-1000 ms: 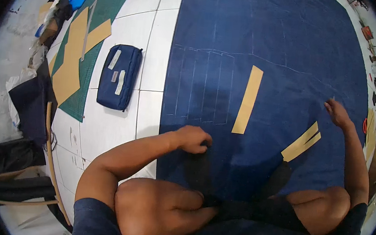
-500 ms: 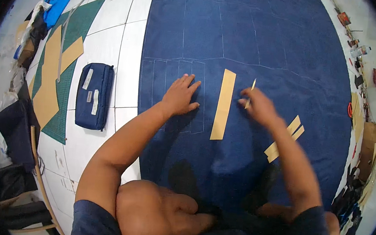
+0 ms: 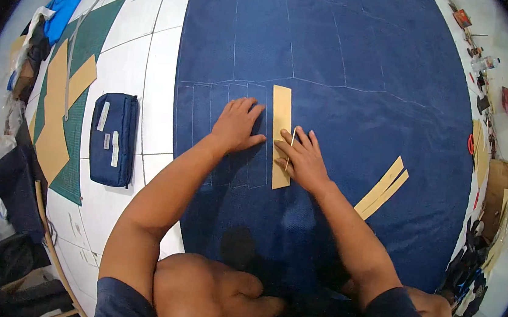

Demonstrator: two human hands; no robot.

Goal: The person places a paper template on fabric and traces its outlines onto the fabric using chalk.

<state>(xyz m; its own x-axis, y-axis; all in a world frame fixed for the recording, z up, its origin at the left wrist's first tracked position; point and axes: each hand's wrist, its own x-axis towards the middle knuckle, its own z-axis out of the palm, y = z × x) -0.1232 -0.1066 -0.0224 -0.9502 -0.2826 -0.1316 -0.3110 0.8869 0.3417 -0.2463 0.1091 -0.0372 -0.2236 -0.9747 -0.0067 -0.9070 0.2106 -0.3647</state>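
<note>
A large dark blue cloth (image 3: 319,238) lies spread on the floor, marked with thin pale lines. My left hand (image 3: 237,123) rests on it over the drawn narrow panels, fingers loosely spread and nothing held. Just to its right lies a tan card strip (image 3: 282,109), upright in the view, alongside the last drawn panel. The fingers of my right hand (image 3: 304,162) press on the strip's right edge. That hand also keeps a thin, pale pencil (image 3: 293,139) between its fingers. Two narrower card strips (image 3: 383,186) lie slanted on the cloth farther right, partly behind my right forearm.
On white tiles at left are a blue zipped pouch (image 3: 113,139), a green cutting mat (image 3: 104,28) with tan card patterns (image 3: 53,148), and a long metal ruler (image 3: 70,73). A wooden stick (image 3: 50,240) lies near left. Orange-handled scissors (image 3: 470,144) and a bottle (image 3: 485,63) line the right side.
My right hand has come left and down onto the card strip, which now lies nearer my left hand and tilts the other way. The whole view has shifted slightly.
</note>
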